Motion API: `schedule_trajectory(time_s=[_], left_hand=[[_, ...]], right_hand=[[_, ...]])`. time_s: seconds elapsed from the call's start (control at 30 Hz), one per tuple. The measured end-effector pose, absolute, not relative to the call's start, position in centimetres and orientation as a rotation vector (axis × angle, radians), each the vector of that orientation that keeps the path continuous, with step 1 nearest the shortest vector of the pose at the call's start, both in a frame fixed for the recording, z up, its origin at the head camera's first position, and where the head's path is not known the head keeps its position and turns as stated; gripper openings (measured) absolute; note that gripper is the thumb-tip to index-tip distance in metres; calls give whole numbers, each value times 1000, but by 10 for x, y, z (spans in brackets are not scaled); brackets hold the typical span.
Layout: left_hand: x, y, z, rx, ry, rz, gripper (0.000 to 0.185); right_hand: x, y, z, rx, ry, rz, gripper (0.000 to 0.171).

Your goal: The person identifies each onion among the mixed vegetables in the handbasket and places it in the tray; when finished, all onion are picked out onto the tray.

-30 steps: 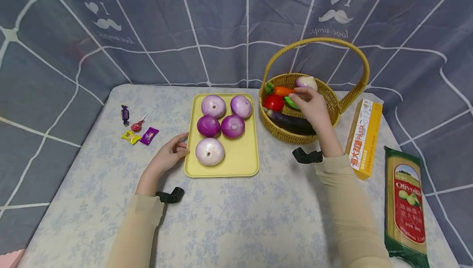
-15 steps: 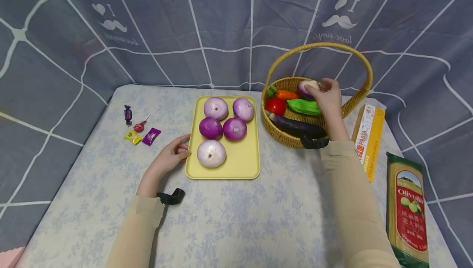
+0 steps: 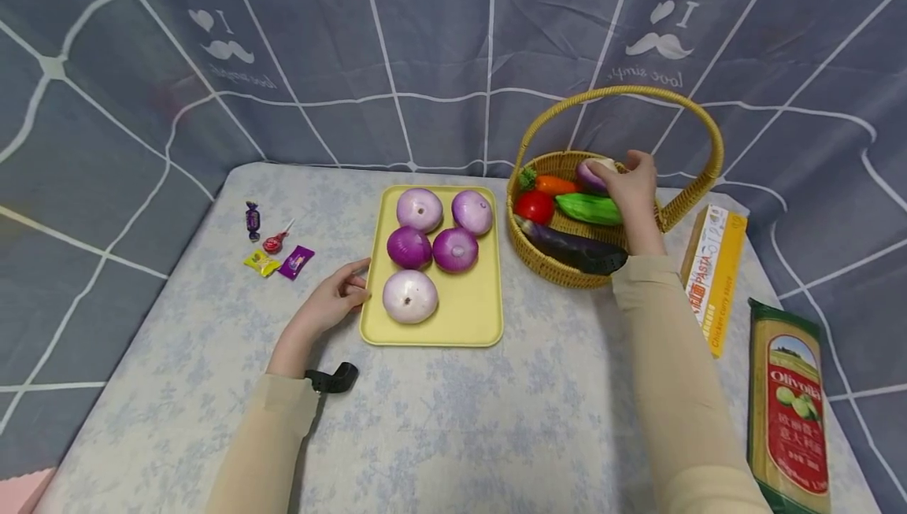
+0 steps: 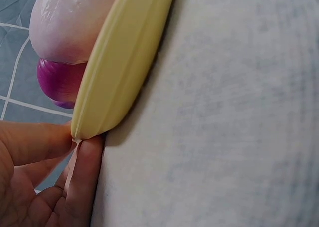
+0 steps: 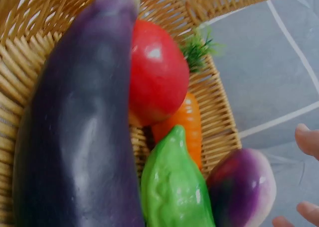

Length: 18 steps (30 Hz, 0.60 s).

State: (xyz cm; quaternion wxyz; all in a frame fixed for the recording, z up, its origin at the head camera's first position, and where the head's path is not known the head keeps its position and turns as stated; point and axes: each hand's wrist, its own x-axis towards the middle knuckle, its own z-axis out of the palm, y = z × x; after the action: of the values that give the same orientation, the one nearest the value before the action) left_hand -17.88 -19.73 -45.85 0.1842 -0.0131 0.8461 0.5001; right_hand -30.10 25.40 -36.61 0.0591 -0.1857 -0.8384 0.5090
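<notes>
My left hand (image 3: 333, 299) pinches the left rim of a pale yellow tray (image 3: 464, 313) between thumb and fingers, as the left wrist view shows up close. Several purple and lilac onions (image 3: 456, 249) stand on the tray. In the head view my right hand (image 3: 635, 187) is over the back right of a wicker basket (image 3: 563, 274), next to a round purple-and-white vegetable, like a turnip (image 5: 243, 189). The right wrist view shows its fingers spread and apart from the turnip. Around it lie a dark eggplant (image 5: 82, 122), a red tomato (image 5: 158, 72), an orange carrot (image 5: 193, 127) and a green ridged vegetable (image 5: 175, 189).
The basket's tall handle (image 3: 631, 90) arches above my right hand. To its right lie a yellow-white pasta box (image 3: 716, 278) and a spaghetti packet (image 3: 790, 412). Several wrapped candies (image 3: 296, 261) and a lollipop (image 3: 275, 242) lie at the left. A grey curtain (image 3: 439, 49) hangs behind.
My right hand has moved right, from over the basket's middle to beside the turnip, uncovering the green vegetable. My left hand stays at the tray. The head view has shifted slightly.
</notes>
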Motion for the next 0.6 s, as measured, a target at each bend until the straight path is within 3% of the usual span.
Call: schedule_trajectory(time_s=[0.6], left_hand=[[-177, -200, -461, -49, 2387, 1430, 60]], right_hand=[[-311, 255, -383, -632, -2659, 1485, 90]])
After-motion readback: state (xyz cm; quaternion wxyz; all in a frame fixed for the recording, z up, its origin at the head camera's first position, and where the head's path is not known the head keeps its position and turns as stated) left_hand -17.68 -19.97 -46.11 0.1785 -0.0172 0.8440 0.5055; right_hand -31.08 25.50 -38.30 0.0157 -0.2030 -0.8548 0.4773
